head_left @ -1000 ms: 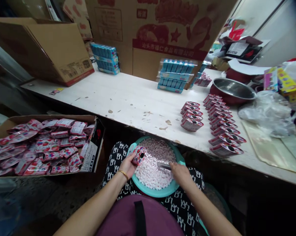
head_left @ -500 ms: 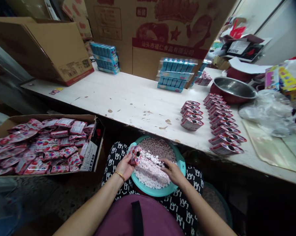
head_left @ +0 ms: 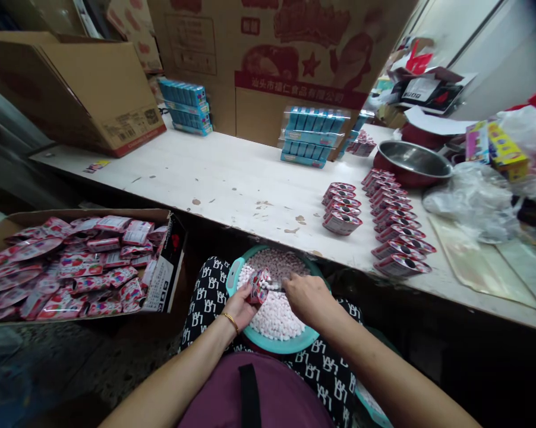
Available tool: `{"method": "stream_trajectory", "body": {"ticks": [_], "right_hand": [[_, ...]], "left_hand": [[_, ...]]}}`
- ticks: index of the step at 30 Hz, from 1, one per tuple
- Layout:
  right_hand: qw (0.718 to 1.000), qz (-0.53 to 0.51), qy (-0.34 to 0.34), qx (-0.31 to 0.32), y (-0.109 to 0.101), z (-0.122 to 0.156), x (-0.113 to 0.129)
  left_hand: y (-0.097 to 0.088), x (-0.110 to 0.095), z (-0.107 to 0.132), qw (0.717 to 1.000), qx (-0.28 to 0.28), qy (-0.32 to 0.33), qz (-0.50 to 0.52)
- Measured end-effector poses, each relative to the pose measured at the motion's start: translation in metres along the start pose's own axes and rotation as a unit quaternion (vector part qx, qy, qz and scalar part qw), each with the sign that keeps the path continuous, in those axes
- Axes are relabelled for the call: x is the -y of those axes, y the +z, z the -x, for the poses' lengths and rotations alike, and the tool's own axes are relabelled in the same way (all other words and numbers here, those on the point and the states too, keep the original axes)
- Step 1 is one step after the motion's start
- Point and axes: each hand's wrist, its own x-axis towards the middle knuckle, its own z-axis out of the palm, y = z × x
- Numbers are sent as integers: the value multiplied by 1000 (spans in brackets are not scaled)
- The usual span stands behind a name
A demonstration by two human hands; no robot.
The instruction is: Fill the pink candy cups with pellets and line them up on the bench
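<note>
Sitting with a teal plastic basin (head_left: 236,282) on the lap, on black-and-white patterned trousers (head_left: 203,303), heaped with tiny pink-and-white candies (head_left: 277,318). Right over the basin, the left hand (head_left: 239,309) is closed around a heart-shaped pink packet (head_left: 258,286), gold bangle (head_left: 230,321) on the wrist. The right hand (head_left: 308,299) is curled shut on a small metal scoop (head_left: 273,285), its tip right at the packet's opening. Just left of the basin there's a cardboard box (head_left: 166,267) piled with flat pink pouches (head_left: 72,273). Past the basin, the white surface (head_left: 214,184) has rows of finished heart packets (head_left: 397,238) on the right, a steel bowl (head_left: 413,161) behind them, and shrink-wrapped blue packs (head_left: 306,137) against a big printed carton (head_left: 295,65).
</note>
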Motion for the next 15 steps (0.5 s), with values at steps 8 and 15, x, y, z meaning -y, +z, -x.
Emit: {"method": "stream_trajectory", "body": {"ticks": [8, 15], "right_hand": [[993, -100, 64, -3, -8, 11, -28], [929, -332, 133, -98, 27, 0, -36]], "left_hand": [[-9, -11, -6, 993, 19, -63, 97], [-4, -11, -10, 988, 64, -85, 109]]}}
